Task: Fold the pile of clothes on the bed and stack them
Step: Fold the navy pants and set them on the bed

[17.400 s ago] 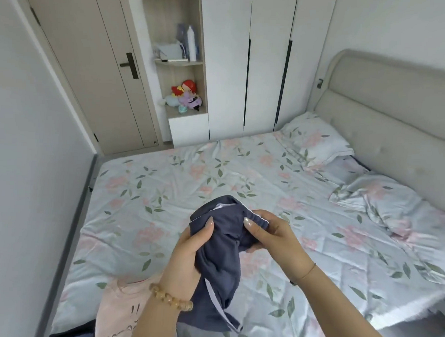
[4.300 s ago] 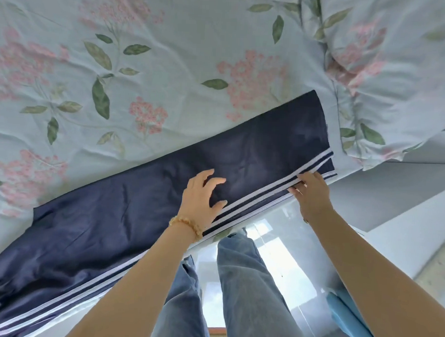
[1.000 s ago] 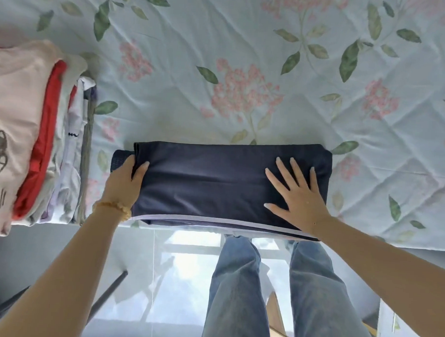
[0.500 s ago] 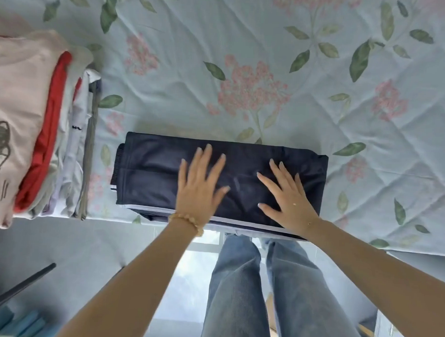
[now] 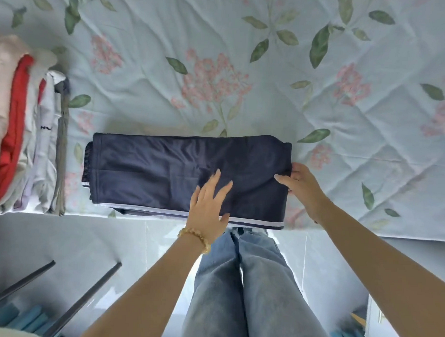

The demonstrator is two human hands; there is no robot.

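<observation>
Folded navy trousers (image 5: 152,170) with white side stripes lie flat at the near edge of the bed. My left hand (image 5: 209,203) presses flat on their middle, fingers straight. At the trousers' right end, my right hand (image 5: 301,187) grips the fold, thumb on top and fingers curled under the edge. A stack of folded clothes (image 5: 21,134), pink, red, white and grey layers, sits on the bed to the left of the trousers.
The floral quilted bedspread (image 5: 220,79) stretches beyond the trousers. The bed's edge runs just in front of my legs in blue jeans (image 5: 249,297). Two dark rods (image 5: 83,300) slant over the glossy floor at lower left.
My right hand slid from the top of the trousers to their right end and took hold of the fold. My left hand shifted right toward the middle.
</observation>
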